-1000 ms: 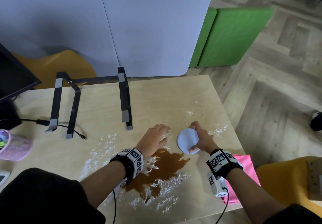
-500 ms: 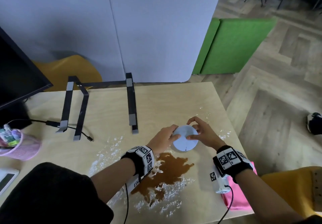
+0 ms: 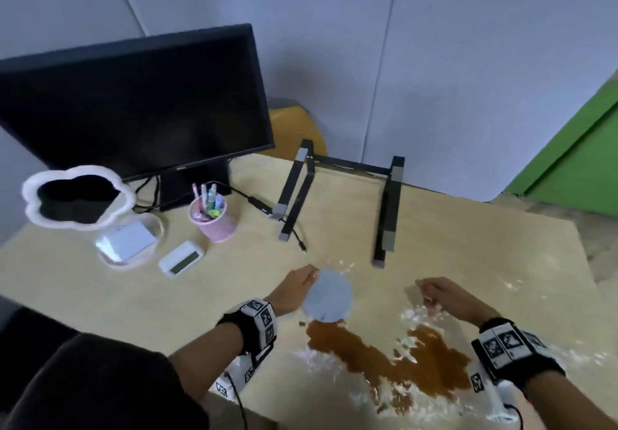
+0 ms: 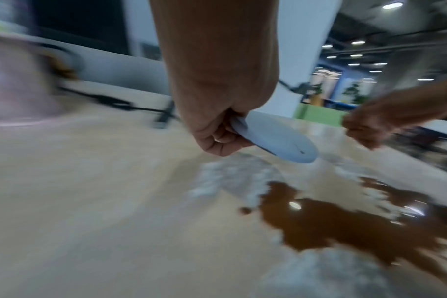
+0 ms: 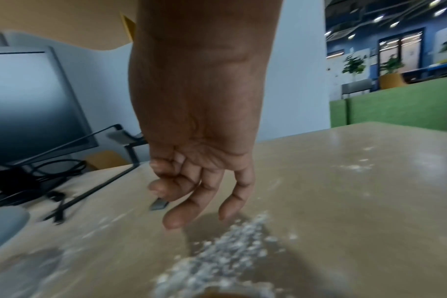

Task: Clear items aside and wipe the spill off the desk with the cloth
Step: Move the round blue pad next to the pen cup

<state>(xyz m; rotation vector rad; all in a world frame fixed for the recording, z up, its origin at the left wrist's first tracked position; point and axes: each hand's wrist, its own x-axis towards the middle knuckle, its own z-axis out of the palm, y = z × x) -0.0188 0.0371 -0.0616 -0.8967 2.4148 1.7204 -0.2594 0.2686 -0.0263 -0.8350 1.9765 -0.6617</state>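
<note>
The left hand [image 4: 218, 113] pinches the rim of the disc [image 4: 276, 139], thumb on top and curled fingers [image 4: 217, 144] under its near edge. The disc hangs tilted, clear of the desk [image 3: 468, 249], just above the far-left edge of the spill [image 3: 384, 359]. It looks thin, flat and rigid, probably a coaster: light enough for this edge pinch, and stiff enough not to sag. Its underside may be wet from the spill, so it could slip or drip; a deeper hold, with fingers further under, seems safer than fingertips at the rim.

The right hand [image 5: 199, 161] holds nothing. Its fingers hang loosely curled just above the desk beyond the spill, over the white powder [image 5: 225, 242] that fringes it.

Beyond the spill stands a black stand [image 3: 337, 202]; left of that are a pen cup [image 3: 214, 219], a small clock [image 3: 182, 259] and a monitor [image 3: 133, 102]. The cloth is not in view.
</note>
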